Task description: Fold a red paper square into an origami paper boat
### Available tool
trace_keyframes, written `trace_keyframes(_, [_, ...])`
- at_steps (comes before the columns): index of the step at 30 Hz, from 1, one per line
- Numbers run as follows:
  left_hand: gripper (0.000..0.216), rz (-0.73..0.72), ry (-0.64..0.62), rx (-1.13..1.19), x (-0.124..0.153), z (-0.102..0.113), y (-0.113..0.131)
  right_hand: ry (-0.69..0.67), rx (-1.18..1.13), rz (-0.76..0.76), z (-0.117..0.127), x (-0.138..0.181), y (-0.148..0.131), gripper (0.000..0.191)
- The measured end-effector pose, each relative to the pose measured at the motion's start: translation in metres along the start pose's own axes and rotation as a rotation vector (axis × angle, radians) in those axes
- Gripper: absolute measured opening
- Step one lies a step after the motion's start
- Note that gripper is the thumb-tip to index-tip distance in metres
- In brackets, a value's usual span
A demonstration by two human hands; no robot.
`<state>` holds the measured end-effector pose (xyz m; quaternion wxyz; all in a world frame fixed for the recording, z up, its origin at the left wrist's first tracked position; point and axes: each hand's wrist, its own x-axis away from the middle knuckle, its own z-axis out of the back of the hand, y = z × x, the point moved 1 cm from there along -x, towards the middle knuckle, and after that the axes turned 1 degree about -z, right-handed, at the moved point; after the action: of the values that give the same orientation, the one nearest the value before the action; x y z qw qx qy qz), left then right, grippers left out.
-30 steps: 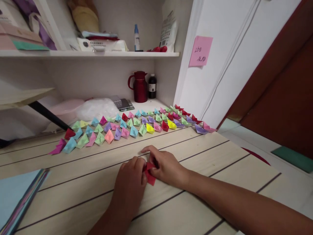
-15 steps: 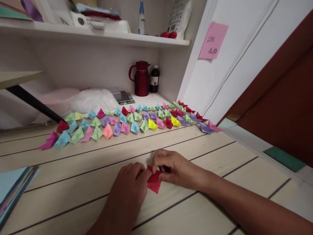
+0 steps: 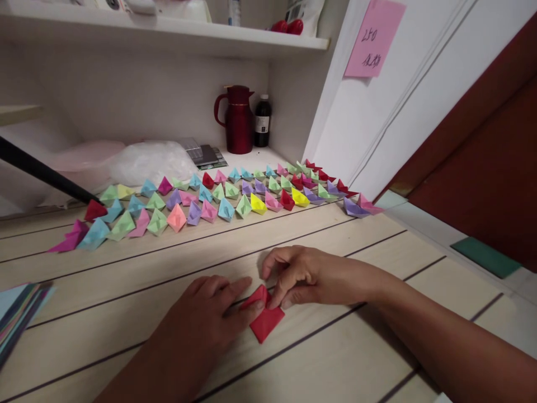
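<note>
Pressing down with the thumb, the left hand [image 3: 205,313] lies over the left edge of a small folded red paper [image 3: 266,326], its index finger stretched out apart from that thumb; the right hand [image 3: 312,277] comes in from two o'clock, its curled index fingertip on the red paper and its thumb just beside; whether these two pinch a layer, one cannot tell. The red paper rests on the slatted table [image 3: 319,347], one corner pointing to six o'clock.

Well apart at nine o'clock lies a stack of coloured paper [image 3: 20,313]; rows of folded paper boats spread from ten o'clock to past one, a yellow boat [image 3: 258,204] near twelve; behind them at twelve stand a dark red jug [image 3: 239,126] and a dark bottle [image 3: 262,122]; at one o'clock a pink note [image 3: 373,42] hangs on the white wall.
</note>
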<state>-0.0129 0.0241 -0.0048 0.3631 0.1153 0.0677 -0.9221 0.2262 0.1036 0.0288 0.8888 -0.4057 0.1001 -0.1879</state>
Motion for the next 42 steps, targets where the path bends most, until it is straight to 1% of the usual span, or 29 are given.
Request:
trace_keyframes(2, [0.046, 0.040, -0.061, -0.037, 0.001, 0.004, 0.000, 0.064, 0.004, -0.023, -0.004, -0.003, 0.004, 0.019])
trace_keyframes(5, [0.053, 0.107, -0.115, -0.110, -0.002, 0.006, 0.001, 0.257, 0.091, -0.076, -0.009, -0.009, 0.010, 0.022])
trace_keyframes(7, [0.056, 0.161, -0.163, -0.142, -0.006, 0.006, 0.002, 0.356, 0.124, -0.085, -0.011, -0.013, 0.013, 0.022])
trace_keyframes(10, [0.058, 0.236, -0.232, -0.142, -0.011, 0.006, 0.006, 0.507, 0.077, -0.066, -0.013, -0.017, 0.015, 0.014])
trace_keyframes(12, [0.057, 0.262, -0.245, -0.118, -0.012, 0.006, 0.009, 0.574, 0.034, -0.043, -0.015, -0.020, 0.015, 0.009])
trace_keyframes(13, [0.056, 0.271, -0.235, -0.100, -0.012, 0.006, 0.010, 0.567, 0.026, -0.021, -0.018, -0.022, 0.015, 0.007])
trace_keyframes(15, [0.054, 0.291, -0.176, -0.046, -0.012, 0.005, 0.011, 0.501, 0.058, 0.035, -0.024, -0.025, 0.012, 0.004])
trace_keyframes(17, [0.048, 0.315, -0.078, 0.042, -0.012, 0.004, 0.008, 0.436, 0.127, 0.067, -0.029, -0.028, 0.010, 0.003])
trace_keyframes(19, [0.036, 0.357, 0.022, 0.148, -0.011, 0.002, 0.002, 0.408, 0.154, 0.065, -0.031, -0.029, 0.009, 0.003])
trace_keyframes(21, [0.024, 0.417, 0.101, 0.243, -0.009, 0.001, -0.006, 0.379, 0.107, 0.053, -0.030, -0.027, 0.010, 0.005])
trace_keyframes(23, [0.018, 0.449, 0.139, 0.322, -0.008, 0.000, -0.012, 0.322, 0.047, 0.044, -0.027, -0.025, 0.011, 0.010])
trace_keyframes(27, [0.019, 0.404, 0.116, 0.398, -0.007, 0.001, -0.014, 0.217, 0.026, 0.017, -0.021, -0.022, 0.010, 0.024])
trace_keyframes(30, [0.021, 0.365, 0.109, 0.379, -0.009, 0.002, -0.011, 0.228, 0.085, -0.017, -0.019, -0.023, 0.007, 0.030])
trace_keyframes(33, [0.018, 0.376, 0.121, 0.374, -0.011, 0.003, -0.009, 0.254, 0.135, -0.030, -0.018, -0.024, 0.004, 0.028])
trace_keyframes(38, [0.018, 0.402, 0.120, 0.399, -0.014, 0.003, -0.009, 0.223, 0.161, -0.016, -0.019, -0.023, 0.001, 0.030])
trace_keyframes(42, [0.016, 0.412, 0.106, 0.423, -0.014, 0.004, -0.011, 0.283, 0.185, 0.026, -0.021, -0.023, -0.002, 0.015])
